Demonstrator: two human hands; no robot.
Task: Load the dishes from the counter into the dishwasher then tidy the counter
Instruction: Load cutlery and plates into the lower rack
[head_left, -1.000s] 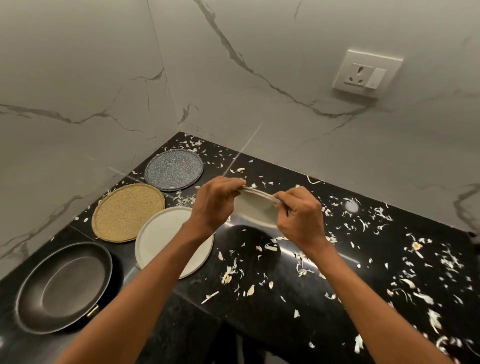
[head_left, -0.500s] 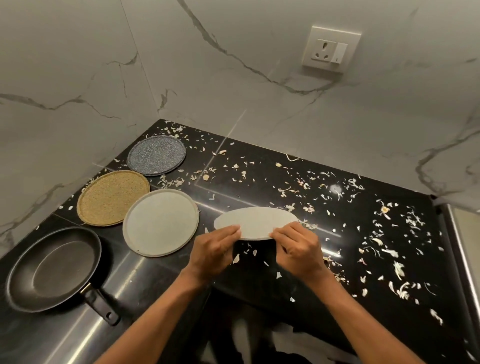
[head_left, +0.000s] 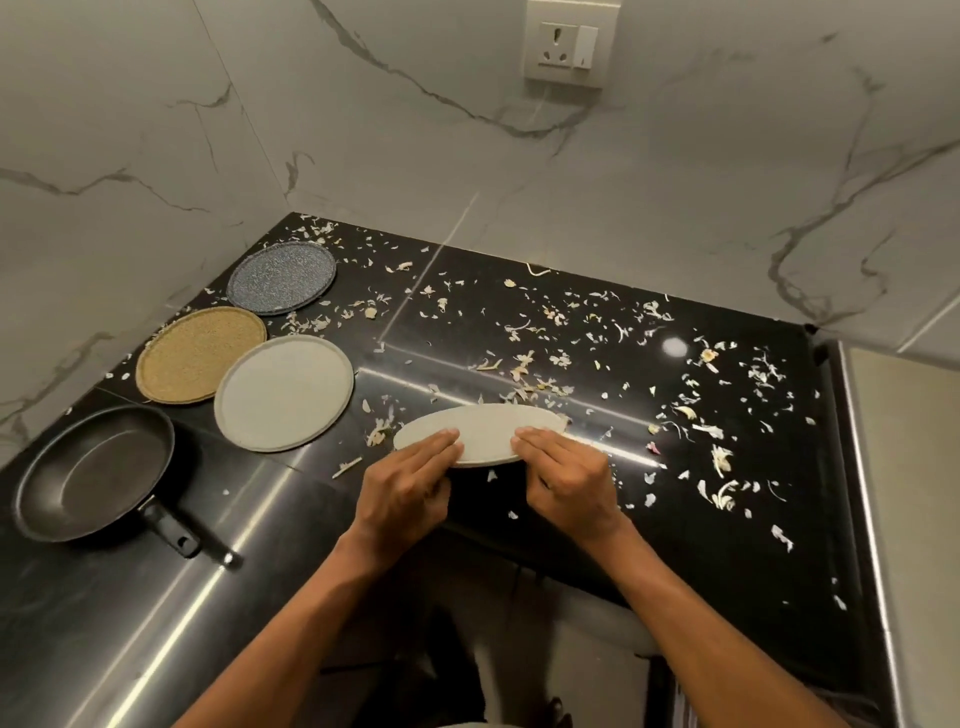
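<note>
Black, glossy surface, strewn with pale peelings. Near its front edge, the left hand and right hand hold a small white plate by its near rim, fingers flat on top. Tilted carelessly, it could slip off the edge or scatter scraps toward the grey plate.

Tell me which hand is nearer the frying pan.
Left. The left hand grips the white plate right of the frying pan; the right hand is farther right.
</note>
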